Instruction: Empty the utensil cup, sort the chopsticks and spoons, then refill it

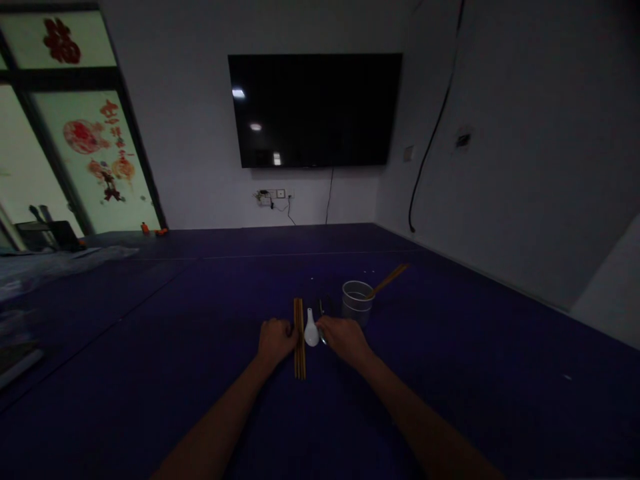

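On the dark blue surface, a row of wooden chopsticks (300, 363) lies side by side, pointing away from me. My left hand (276, 341) rests just left of them, fingers curled in, its thumb against the nearest chopstick. A white soup spoon (311, 333) lies to their right, bowl toward me. My right hand (346, 339) is closed at the fingertips on a thin metal spoon (323, 339) beside the white one; the fingers hide part of it. Just beyond that hand stands a grey metal cup (357, 308) with wooden chopsticks (387, 280) leaning out to the right.
Small white scraps (369, 271) lie beyond the cup. Clear plastic sheeting (75, 261) and a dark-topped object (20, 363) are at the left. A television (317, 110) hangs on the far wall, and a black cable (433, 143) runs down the right wall.
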`<action>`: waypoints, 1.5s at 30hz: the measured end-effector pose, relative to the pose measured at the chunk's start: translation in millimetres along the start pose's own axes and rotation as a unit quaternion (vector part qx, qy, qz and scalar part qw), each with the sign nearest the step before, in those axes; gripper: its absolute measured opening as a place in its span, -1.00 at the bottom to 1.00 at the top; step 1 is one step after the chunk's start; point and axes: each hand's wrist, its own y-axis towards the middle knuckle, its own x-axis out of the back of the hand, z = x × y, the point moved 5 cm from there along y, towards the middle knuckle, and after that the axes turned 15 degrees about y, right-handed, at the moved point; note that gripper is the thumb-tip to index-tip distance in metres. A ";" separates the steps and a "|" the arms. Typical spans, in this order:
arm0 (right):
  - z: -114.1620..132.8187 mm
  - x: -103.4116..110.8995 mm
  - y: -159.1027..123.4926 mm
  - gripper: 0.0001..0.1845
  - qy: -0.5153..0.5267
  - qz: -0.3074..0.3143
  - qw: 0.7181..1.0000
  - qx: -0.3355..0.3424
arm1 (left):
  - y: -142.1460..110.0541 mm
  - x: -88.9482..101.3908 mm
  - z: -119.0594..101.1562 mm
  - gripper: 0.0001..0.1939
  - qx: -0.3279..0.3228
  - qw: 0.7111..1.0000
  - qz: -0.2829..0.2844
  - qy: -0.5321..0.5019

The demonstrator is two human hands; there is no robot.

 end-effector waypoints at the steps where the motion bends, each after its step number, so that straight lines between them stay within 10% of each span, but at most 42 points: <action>1: -0.5 -0.5 0.0 -0.66 0.001 -0.001 1.000 0.000 | 0.0 0.2 -0.2 -0.68 0.000 1.000 0.000 0.000; 45: -0.7 1.2 0.1 -0.65 0.009 -0.019 1.000 0.000 | -0.7 -0.8 -1.7 -0.64 -0.002 1.000 0.031 -0.007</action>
